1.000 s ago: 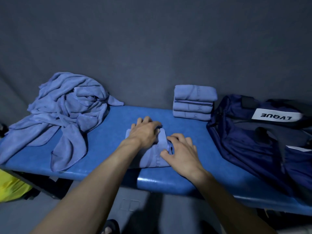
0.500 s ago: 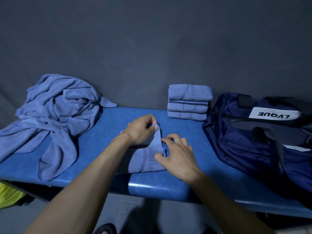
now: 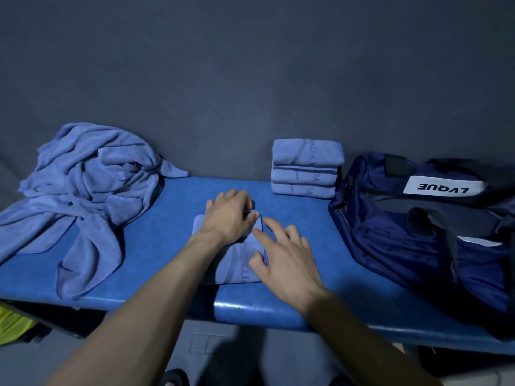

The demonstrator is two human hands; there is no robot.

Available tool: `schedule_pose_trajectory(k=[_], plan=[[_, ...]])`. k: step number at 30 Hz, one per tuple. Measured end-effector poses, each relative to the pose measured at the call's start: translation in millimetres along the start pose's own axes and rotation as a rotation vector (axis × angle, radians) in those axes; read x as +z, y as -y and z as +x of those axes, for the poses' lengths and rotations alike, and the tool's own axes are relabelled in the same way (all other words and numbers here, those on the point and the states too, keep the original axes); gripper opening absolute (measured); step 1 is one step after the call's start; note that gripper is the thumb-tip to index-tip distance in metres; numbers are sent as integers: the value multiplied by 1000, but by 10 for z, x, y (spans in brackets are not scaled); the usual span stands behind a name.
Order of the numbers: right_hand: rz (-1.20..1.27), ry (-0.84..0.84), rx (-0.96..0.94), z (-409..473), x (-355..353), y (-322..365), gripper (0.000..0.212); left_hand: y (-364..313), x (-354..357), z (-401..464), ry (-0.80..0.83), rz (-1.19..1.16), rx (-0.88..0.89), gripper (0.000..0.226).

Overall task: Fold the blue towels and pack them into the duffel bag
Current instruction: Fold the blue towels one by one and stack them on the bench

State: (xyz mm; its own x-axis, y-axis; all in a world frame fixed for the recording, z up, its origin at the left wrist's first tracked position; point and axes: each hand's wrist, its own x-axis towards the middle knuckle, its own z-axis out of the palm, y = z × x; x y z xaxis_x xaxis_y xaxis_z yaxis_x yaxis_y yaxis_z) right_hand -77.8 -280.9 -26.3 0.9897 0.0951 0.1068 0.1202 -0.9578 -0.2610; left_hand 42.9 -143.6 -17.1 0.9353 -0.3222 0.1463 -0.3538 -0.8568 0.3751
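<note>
A small folded blue towel lies at the middle of the blue bench, near its front edge. My left hand lies over its far end and pinches the far right corner between thumb and fingers. My right hand rests on the towel's right edge, thumb pressing the fold, fingers spread and fairly straight. A stack of three folded blue towels stands at the back against the wall. A heap of unfolded blue towels covers the bench's left end. The navy duffel bag lies open on the right.
A grey wall closes off the back of the bench. Something yellow shows below the bench's left end. The bag has a white label and black straps across its opening. A dark shoe tip shows on the grey floor below.
My left hand has taken hold of the towel's far right corner. My right hand has slid a little toward me along the right edge, its fingers spreading. The view has shifted slightly.
</note>
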Motion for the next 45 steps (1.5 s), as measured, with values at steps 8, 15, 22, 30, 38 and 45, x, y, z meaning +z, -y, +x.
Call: schedule_pose_trajectory(k=[8, 15, 22, 30, 38, 45], plan=[[-75, 36, -123, 35, -38, -20, 64, 182, -387, -176, -90, -104, 131, 16], [-79, 114, -116, 54, -82, 23, 85, 312, -464, -709, 366, 116, 138, 60], [-21, 222, -130, 176, -111, -77, 90, 493, -674, -1021, 170, 59, 191, 72], [144, 88, -154, 163, -115, -57, 67, 655, -729, -1403, 98, 59, 370, 45], [92, -152, -466, -25, -129, -53, 26, 781, -549, -1506, -22, 118, 431, 52], [113, -29, -373, -119, -49, -266, 60, 808, -478, -1466, -19, 50, 415, 57]])
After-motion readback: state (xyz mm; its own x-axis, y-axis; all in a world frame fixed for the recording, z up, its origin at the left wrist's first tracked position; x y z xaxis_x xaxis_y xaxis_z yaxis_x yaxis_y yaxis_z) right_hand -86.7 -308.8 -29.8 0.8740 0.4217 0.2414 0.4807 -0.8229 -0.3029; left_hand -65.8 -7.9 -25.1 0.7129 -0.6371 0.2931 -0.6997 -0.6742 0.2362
